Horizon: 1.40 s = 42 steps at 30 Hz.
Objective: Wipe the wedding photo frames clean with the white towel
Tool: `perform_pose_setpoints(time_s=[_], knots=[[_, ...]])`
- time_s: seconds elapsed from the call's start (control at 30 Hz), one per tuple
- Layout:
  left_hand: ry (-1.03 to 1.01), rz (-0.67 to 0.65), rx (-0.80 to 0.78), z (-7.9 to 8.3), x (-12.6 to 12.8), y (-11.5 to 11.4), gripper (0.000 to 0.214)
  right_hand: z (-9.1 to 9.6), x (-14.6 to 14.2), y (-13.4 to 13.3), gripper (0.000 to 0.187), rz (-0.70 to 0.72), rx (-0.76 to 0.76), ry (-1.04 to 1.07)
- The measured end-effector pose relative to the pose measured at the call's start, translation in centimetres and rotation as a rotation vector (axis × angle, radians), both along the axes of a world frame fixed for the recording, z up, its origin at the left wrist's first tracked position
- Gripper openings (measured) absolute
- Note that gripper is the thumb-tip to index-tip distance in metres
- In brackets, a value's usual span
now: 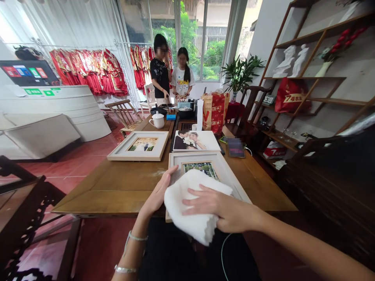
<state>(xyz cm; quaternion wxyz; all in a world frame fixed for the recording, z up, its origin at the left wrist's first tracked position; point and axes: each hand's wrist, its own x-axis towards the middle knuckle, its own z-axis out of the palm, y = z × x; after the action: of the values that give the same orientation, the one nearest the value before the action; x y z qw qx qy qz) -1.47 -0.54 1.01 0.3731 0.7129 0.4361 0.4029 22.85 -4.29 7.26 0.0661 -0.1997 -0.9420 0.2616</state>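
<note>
A pale framed photo (222, 168) lies at the near edge of the wooden table (117, 187). A white folded cloth (187, 207) rests over its lower half. My right hand (222, 208) lies flat on the cloth with the fingers stretched out, pressing it on the frame. My left hand (159, 191) holds the frame's left edge, fingers curled along it.
A second framed photo (140, 145) and a frameless print (195, 140) lie farther up the table, with a phone (236, 148), a white teapot (158, 120) and a red bag (215, 111). Two people stand at the far end. Shelves (307, 78) are at right, a dark chair (23, 210) at left.
</note>
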Motion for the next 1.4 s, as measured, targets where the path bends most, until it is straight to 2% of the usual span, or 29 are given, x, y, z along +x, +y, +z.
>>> perform_pose_setpoints(time_s=[0.1,0.17,0.23,0.33,0.47,0.57,0.7,0.8,0.9,1.03,1.13,1.23,1.3,1.4], knots=[[0.045,-0.028,0.077,-0.3,-0.1,0.2,0.044,1.2,0.9,-1.4,0.089,0.072,-0.018,-0.064],[0.072,-0.053,0.118,-0.4,-0.1,0.2,0.046,1.5,1.6,-1.8,0.089,0.024,0.013,-0.096],[0.087,-0.076,0.133,-0.5,-0.2,0.2,0.049,1.1,2.6,-1.4,0.086,-0.082,0.085,-0.126],[0.094,-0.087,0.131,-0.4,-0.3,0.1,0.051,-0.4,4.5,0.8,0.081,-0.318,0.236,-0.196],[0.096,-0.091,0.123,-0.6,-0.6,0.1,0.052,-2.0,7.1,5.6,0.079,-0.588,0.365,-0.227],[0.098,-0.096,0.12,-0.6,-0.6,0.2,0.052,-2.4,7.3,8.6,0.073,-0.671,0.373,-0.164],[0.096,-0.086,0.11,-0.4,-0.4,0.2,0.05,-2.7,4.6,10.0,0.068,-0.674,0.345,-0.111],[0.092,-0.073,0.088,-0.1,-0.2,0.1,0.047,-2.9,2.1,8.8,0.07,-0.592,0.3,-0.086],[0.07,-0.043,0.051,0.0,0.0,-0.1,0.045,-2.6,0.5,6.1,0.071,-0.397,0.201,-0.028],[0.02,-0.012,-0.001,-0.2,-0.1,-0.1,0.045,-0.6,0.3,1.6,0.071,-0.094,-0.048,0.106],[0.034,-0.03,0.036,-0.4,-0.2,0.0,0.046,1.5,1.5,-1.2,0.074,-0.006,-0.159,0.074],[0.066,-0.046,0.07,-0.5,-0.3,0.0,0.054,2.6,3.8,-3.0,0.07,-0.059,-0.194,-0.003],[0.074,-0.053,0.074,-0.6,-0.4,0.0,0.058,2.5,5.8,-3.6,0.066,-0.18,-0.175,-0.057],[0.076,-0.072,0.073,-0.6,-0.5,-0.1,0.057,1.2,8.5,-3.3,0.065,-0.429,-0.065,-0.12]])
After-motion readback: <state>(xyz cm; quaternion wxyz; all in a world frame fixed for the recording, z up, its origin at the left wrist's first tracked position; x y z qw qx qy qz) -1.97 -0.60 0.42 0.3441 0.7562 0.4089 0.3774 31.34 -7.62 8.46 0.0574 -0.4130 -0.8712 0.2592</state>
